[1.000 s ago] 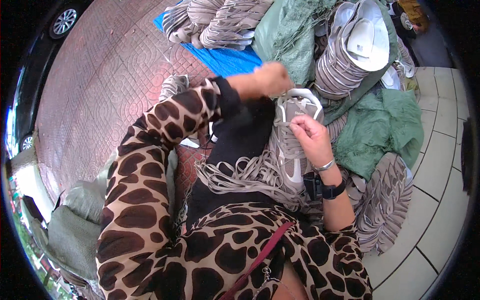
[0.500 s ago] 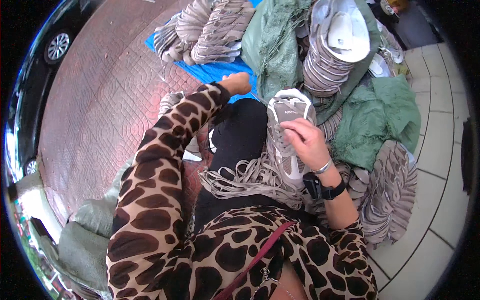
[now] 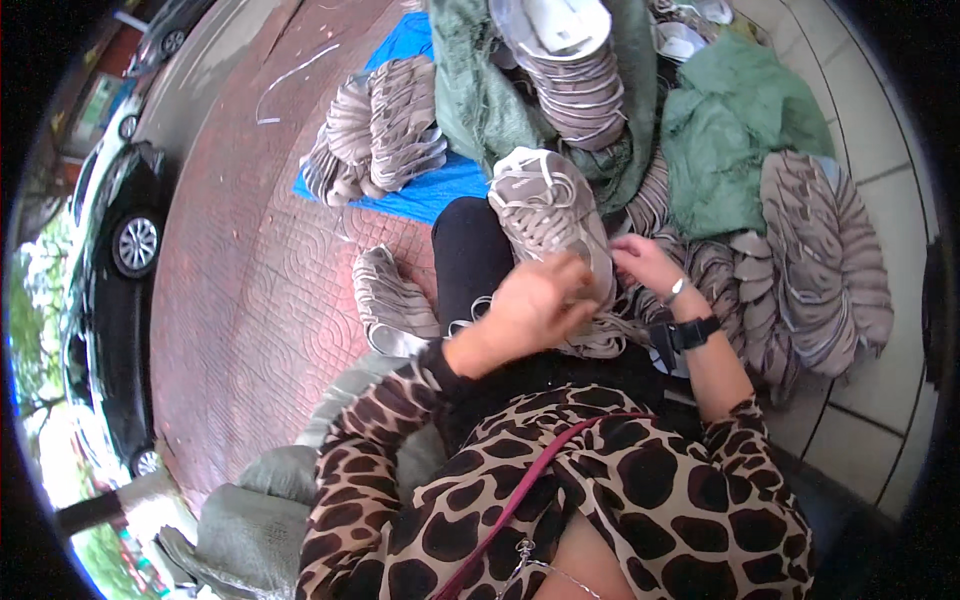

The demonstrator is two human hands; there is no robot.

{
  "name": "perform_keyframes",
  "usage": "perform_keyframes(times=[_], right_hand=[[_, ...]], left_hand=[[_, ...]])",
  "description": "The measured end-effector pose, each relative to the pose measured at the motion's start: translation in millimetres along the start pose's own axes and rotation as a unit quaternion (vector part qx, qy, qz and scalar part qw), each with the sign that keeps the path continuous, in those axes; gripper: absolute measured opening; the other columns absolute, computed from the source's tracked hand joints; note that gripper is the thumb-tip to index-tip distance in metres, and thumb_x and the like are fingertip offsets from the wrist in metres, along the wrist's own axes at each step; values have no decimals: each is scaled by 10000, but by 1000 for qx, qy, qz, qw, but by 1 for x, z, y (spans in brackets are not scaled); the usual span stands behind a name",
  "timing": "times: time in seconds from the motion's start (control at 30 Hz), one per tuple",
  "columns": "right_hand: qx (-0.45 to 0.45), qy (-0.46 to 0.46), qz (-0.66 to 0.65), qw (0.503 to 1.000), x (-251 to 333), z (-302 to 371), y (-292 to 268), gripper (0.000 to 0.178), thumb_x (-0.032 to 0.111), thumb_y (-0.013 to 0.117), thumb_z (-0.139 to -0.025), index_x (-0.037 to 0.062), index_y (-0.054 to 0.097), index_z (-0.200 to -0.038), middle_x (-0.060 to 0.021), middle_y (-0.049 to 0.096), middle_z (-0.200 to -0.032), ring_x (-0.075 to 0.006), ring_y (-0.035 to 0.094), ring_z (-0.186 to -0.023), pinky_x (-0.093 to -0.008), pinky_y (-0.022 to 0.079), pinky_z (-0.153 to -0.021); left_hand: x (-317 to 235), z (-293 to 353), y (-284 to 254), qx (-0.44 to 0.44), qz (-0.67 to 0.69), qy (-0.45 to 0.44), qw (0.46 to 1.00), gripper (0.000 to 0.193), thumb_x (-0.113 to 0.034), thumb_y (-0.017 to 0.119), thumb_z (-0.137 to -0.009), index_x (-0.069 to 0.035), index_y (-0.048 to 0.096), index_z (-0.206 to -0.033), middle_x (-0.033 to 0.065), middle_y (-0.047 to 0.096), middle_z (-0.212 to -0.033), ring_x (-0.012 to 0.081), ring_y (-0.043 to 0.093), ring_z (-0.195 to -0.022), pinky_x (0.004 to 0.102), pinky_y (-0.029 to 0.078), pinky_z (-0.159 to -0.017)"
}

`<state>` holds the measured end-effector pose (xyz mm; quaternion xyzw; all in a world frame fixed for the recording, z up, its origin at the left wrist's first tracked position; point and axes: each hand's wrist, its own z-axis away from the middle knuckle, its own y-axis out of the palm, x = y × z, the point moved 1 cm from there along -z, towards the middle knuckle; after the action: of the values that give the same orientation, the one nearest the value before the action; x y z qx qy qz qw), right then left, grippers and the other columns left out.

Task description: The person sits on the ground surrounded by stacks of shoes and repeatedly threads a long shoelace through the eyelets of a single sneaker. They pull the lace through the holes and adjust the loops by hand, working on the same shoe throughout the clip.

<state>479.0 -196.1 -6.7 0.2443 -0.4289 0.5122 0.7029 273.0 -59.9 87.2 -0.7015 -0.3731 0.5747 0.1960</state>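
Note:
A grey-taupe shoe upper [image 3: 540, 205] with white edging lies on my black-trousered lap, its toe end toward me and pale laces criss-crossing its middle. Over its near part is my left hand [image 3: 540, 308], fingers curled and slightly blurred; whatever they grip is hidden. At the upper's right edge my right hand [image 3: 648, 265] has thumb and forefinger pinched together, on something too small to make out. A bundle of loose beige laces [image 3: 605, 335] rests on my lap just below the hands, partly covered by my left hand.
Stacks of nested uppers stand around me: one on the blue sheet [image 3: 445, 185], a tall stack [image 3: 575, 100] in a green woven sack, and a large pile [image 3: 825, 260] at right. A small stack [image 3: 390, 300] lies left of my knee. A black car [image 3: 115, 300] is parked beyond the paving.
My left hand has come back from beyond the upper to its near part. The right hand has moved off the laced middle to the right edge. The view has shifted.

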Motion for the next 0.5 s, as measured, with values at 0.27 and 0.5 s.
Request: perform_keyframes(times=[0.27, 0.5], right_hand=[[-61, -6, 82, 995, -7, -29, 15, 371, 341, 622, -874, -5, 614, -1007, -73, 619, -767, -123, 568, -630, -301, 449, -521], [-38, 20, 44, 998, 8, -35, 14, 289, 297, 657, -851, 12, 638, -805, -17, 572, -632, -122, 523, -508, -285, 419, -456]], left_hand=[[-27, -8, 25, 2, -159, -128, 979, 695, -374, 791, -694, -43, 483, -1222, 177, 467, -1241, 382, 517, -1101, 437, 475, -897], [-9, -12, 18, -93, -160, -76, 980, 480, -216, 680, -782, 17, 542, -1177, 209, 654, -1019, 313, 668, -818, 370, 531, -729]])
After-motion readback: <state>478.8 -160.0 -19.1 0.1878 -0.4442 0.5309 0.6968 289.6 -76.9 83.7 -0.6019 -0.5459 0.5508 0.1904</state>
